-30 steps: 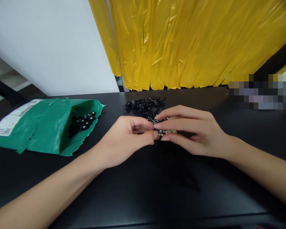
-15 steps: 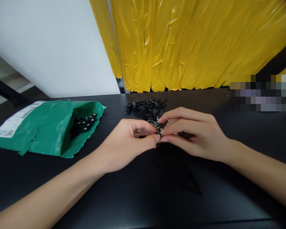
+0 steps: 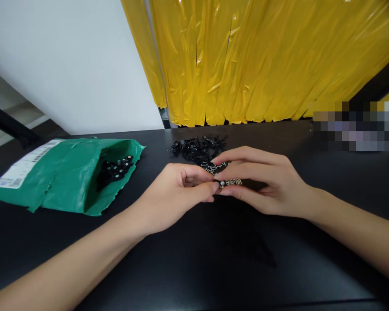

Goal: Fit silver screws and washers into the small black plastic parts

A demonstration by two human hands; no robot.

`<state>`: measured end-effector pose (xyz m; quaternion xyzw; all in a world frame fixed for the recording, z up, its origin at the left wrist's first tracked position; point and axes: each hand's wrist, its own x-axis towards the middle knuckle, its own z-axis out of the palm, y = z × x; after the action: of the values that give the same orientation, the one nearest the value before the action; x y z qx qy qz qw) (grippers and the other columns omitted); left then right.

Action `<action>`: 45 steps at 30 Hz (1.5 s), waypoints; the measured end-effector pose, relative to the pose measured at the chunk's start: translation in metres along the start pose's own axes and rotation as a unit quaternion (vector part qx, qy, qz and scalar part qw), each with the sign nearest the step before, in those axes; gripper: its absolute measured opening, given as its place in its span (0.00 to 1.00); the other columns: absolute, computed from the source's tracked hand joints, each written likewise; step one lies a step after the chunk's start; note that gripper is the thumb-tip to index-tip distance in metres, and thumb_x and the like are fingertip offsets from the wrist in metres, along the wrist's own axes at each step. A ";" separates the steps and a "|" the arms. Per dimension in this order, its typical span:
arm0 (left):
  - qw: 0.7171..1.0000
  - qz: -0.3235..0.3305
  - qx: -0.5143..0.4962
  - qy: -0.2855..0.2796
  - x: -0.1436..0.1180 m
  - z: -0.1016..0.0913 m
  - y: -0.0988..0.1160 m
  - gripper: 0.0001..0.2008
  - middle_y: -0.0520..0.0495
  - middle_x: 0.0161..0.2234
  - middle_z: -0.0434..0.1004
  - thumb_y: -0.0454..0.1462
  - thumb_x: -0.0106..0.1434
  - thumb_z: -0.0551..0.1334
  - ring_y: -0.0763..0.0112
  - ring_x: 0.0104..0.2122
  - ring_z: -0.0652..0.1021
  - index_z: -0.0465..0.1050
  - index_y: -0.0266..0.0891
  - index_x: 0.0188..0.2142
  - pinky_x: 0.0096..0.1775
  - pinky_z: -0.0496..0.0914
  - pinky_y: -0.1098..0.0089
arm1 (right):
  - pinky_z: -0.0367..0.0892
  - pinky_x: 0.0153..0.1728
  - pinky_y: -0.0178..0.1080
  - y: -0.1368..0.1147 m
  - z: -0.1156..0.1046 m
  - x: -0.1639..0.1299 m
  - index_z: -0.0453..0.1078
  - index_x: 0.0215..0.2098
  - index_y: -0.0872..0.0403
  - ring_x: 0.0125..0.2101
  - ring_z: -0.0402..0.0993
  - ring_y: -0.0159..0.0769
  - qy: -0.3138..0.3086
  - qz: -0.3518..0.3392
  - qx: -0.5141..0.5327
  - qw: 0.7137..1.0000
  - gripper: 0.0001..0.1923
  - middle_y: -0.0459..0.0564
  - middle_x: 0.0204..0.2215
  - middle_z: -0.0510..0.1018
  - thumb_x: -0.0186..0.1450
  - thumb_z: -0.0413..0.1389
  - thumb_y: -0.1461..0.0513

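A: What are your fingers working on right there in the middle?

B: You're pinching a tiny black part with a pale round face [image 3: 221, 183] between your left hand [image 3: 171, 196] and your right hand [image 3: 262, 181]; it's sitting just above the black table [image 3: 214, 259], right where the two sets of fingertips are meeting.

A: How tight is each grip?

B: Your left thumb and forefinger are closing narrowly on the near side of the part; your right thumb and fingers are closing on its far side, the other fingers stretching out flat above; both grips are narrow, both touching the same little piece.

A: And what's lying around it?

B: A short row of small pale rings [image 3: 234, 182] is showing just beside the part, under your right fingers; whether they're lying loose or being held, I cannot tell; a few small pale pins [image 3: 210, 166] are lying just behind your fingertips; beyond those, a heap of small black parts [image 3: 196, 146] is spreading toward the yellow plastic curtain [image 3: 262, 60].

A: Anything off to the side?

B: A torn green mailer bag [image 3: 61, 175] is lying open well to your left, more black parts [image 3: 115, 166] sitting in its mouth; a white label [image 3: 22, 164] is showing on its far end.
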<state>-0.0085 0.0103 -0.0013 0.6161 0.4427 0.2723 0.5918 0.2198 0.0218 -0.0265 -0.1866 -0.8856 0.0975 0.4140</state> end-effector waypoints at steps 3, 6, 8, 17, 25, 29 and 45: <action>1.000 0.001 -0.007 0.010 0.000 0.001 0.000 0.04 0.52 0.29 0.84 0.34 0.63 0.70 0.77 0.32 0.80 0.86 0.39 0.37 0.38 0.73 0.78 | 0.75 0.49 0.39 0.001 0.000 0.000 0.80 0.46 0.59 0.49 0.81 0.36 -0.010 -0.006 0.005 1.000 0.09 0.59 0.49 0.82 0.71 0.59 0.69; 1.000 -0.002 -0.013 0.018 0.001 0.001 0.000 0.04 0.52 0.30 0.85 0.33 0.62 0.70 0.77 0.32 0.81 0.86 0.38 0.37 0.38 0.73 0.78 | 0.75 0.47 0.37 0.000 0.001 0.001 0.80 0.40 0.59 0.45 0.81 0.34 -0.003 0.017 0.001 1.000 0.06 0.58 0.45 0.82 0.71 0.60 0.68; 1.000 -0.006 -0.021 0.022 0.002 0.001 -0.001 0.04 0.52 0.29 0.84 0.33 0.62 0.71 0.77 0.32 0.80 0.86 0.39 0.37 0.38 0.73 0.79 | 0.75 0.47 0.37 0.000 0.001 0.001 0.80 0.38 0.60 0.44 0.81 0.34 0.003 0.028 0.005 1.000 0.04 0.58 0.43 0.82 0.70 0.62 0.66; 1.000 0.004 -0.020 0.018 -0.001 0.002 -0.002 0.04 0.50 0.32 0.85 0.34 0.64 0.70 0.75 0.34 0.81 0.86 0.38 0.37 0.40 0.73 0.77 | 0.75 0.47 0.39 0.002 0.000 -0.001 0.80 0.43 0.58 0.47 0.82 0.36 -0.002 0.014 -0.008 1.000 0.07 0.57 0.46 0.83 0.71 0.59 0.69; 0.995 0.013 -0.096 0.006 -0.001 0.003 -0.003 0.04 0.51 0.32 0.84 0.37 0.63 0.72 0.76 0.33 0.81 0.85 0.38 0.36 0.40 0.75 0.77 | 0.76 0.50 0.37 0.001 0.002 0.001 0.79 0.48 0.58 0.47 0.81 0.35 0.026 0.050 0.048 0.997 0.11 0.56 0.46 0.83 0.67 0.65 0.65; 0.981 -0.007 -0.190 -0.041 -0.001 0.001 -0.005 0.06 0.50 0.33 0.81 0.38 0.66 0.70 0.76 0.34 0.79 0.84 0.36 0.37 0.42 0.76 0.76 | 0.76 0.50 0.37 0.000 0.009 0.000 0.78 0.55 0.52 0.48 0.81 0.34 0.037 0.105 0.175 0.978 0.18 0.51 0.48 0.83 0.68 0.65 0.67; 0.954 -0.065 -0.272 -0.108 -0.004 0.005 -0.005 0.11 0.47 0.39 0.75 0.43 0.67 0.69 0.72 0.38 0.75 0.81 0.36 0.41 0.40 0.73 0.72 | 0.81 0.36 0.32 -0.011 0.017 0.006 0.83 0.43 0.49 0.33 0.81 0.28 0.084 0.261 0.466 0.841 0.08 0.48 0.44 0.81 0.66 0.67 0.66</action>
<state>-0.0076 0.0040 -0.0064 0.4278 0.3241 0.2750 0.7977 0.2001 0.0136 -0.0296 -0.2030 -0.6161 0.5874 0.4839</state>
